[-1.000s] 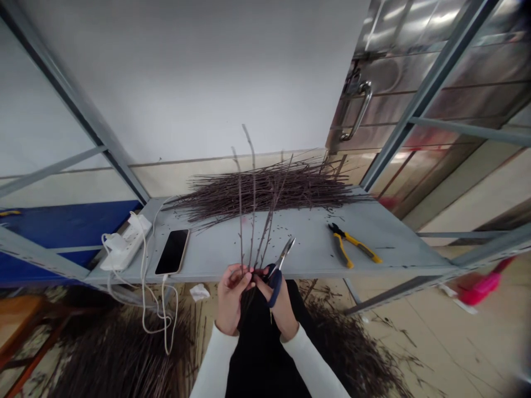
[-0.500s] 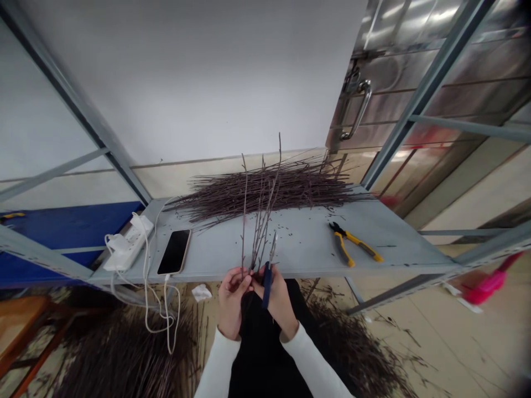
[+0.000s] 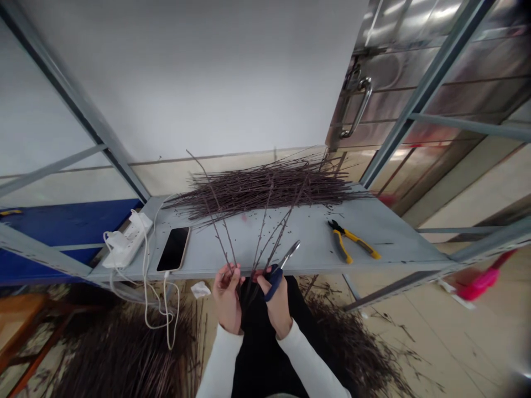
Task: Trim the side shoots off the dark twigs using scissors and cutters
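Just in front of the shelf edge, my left hand point(image 3: 227, 293) pinches thin dark twigs point(image 3: 218, 235) that lean to the left. My right hand point(image 3: 277, 301) has a pair of scissors point(image 3: 286, 257) with dark blue handles in its palm, blades pointing up and right. Its fingertips also grip several budded twigs point(image 3: 282, 226) that fan out to the right. The lower ends of the twigs hang between my hands over my dark-clothed lap. Behind them, a large pile of similar twigs point(image 3: 265, 190) lies along the back of the grey shelf point(image 3: 307, 237).
Yellow-and-black cutting pliers point(image 3: 352, 241) lie on the shelf's right side. A phone point(image 3: 174, 250) and a white power strip point(image 3: 128, 240) with cables are at left. More twigs point(image 3: 124, 354) cover the floor at left, with cut bits point(image 3: 357, 348) at right. Metal posts point(image 3: 427, 88) flank the shelf.
My hands have moved slightly apart, and the upright twigs have spread into two groups, leaning left and right. The scissors have tilted to the right.
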Tool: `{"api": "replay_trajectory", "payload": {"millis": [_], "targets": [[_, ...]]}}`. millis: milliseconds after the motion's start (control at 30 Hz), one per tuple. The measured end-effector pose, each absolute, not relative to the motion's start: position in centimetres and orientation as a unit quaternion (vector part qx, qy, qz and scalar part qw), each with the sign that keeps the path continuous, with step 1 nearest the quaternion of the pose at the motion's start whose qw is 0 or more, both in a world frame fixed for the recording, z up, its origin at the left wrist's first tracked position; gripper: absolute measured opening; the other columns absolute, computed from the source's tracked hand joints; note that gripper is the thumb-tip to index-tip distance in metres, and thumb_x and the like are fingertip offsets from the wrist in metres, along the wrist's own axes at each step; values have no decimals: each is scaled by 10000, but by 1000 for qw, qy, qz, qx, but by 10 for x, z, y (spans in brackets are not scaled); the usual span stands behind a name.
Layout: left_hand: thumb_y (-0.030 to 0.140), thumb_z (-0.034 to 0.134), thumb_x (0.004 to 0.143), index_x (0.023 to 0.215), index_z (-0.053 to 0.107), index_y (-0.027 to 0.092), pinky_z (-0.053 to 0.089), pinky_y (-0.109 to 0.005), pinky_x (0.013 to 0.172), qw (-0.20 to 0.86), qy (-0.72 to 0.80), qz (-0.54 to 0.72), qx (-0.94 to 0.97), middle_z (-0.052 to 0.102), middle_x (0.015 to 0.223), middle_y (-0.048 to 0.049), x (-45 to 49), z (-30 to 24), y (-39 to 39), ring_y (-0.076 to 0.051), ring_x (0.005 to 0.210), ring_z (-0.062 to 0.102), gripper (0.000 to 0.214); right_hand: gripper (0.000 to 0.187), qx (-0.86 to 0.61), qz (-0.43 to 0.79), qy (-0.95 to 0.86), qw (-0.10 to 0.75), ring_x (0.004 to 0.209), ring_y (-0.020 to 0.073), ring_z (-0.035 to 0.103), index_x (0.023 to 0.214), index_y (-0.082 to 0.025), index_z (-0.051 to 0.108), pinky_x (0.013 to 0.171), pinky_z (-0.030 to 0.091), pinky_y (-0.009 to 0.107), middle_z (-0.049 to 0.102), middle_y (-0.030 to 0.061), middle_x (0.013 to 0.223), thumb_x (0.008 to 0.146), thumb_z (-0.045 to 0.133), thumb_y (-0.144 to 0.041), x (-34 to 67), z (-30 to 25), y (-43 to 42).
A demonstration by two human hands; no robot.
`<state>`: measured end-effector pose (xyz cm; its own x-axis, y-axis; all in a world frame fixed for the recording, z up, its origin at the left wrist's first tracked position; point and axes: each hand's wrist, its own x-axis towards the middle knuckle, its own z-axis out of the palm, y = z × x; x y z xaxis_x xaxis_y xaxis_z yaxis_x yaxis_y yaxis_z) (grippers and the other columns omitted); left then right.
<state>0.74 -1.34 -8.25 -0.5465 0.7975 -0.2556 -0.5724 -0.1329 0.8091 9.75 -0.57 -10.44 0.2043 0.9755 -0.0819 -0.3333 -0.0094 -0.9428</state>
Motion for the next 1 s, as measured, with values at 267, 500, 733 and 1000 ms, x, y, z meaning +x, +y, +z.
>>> {"api": "replay_trajectory", "payload": {"millis": [267, 500, 733, 1000], "targets": [[177, 822, 594, 778, 634, 190, 549, -248, 738, 429, 456, 773, 104, 703, 836, 6, 5, -84, -14, -148, 863, 680, 263, 325, -464, 537, -291, 641, 636, 167, 622, 799, -235, 395, 661, 519, 325, 650, 13, 785, 644, 677, -278, 93, -107, -5], [191, 815, 610, 807, 631, 213, 552, -262, 759, 423, 443, 783, 103, 704, 852, 16, 11, -80, -16, -157, 921, 670, 271, 336, -475, 496, -241, 686, 592, 140, 564, 812, -246, 386, 632, 503, 312, 579, -17, 761, 663, 677, -325, 95, -114, -2], [191, 819, 595, 822, 652, 202, 544, -255, 741, 445, 439, 772, 118, 711, 849, 9, 13, -77, -13, -158, 898, 673, 282, 377, -472, 498, -242, 686, 658, 156, 583, 818, -240, 388, 678, 519, 330, 553, -8, 784, 671, 700, -392, 97, -112, 2], [170, 836, 563, 812, 683, 160, 546, -255, 742, 542, 432, 703, 160, 727, 821, -23, 15, -74, -10, -174, 862, 693, 293, 362, -491, 511, -311, 633, 597, 122, 527, 767, -208, 443, 626, 467, 275, 547, -38, 695, 620, 734, -365, 107, -107, 13]]}}
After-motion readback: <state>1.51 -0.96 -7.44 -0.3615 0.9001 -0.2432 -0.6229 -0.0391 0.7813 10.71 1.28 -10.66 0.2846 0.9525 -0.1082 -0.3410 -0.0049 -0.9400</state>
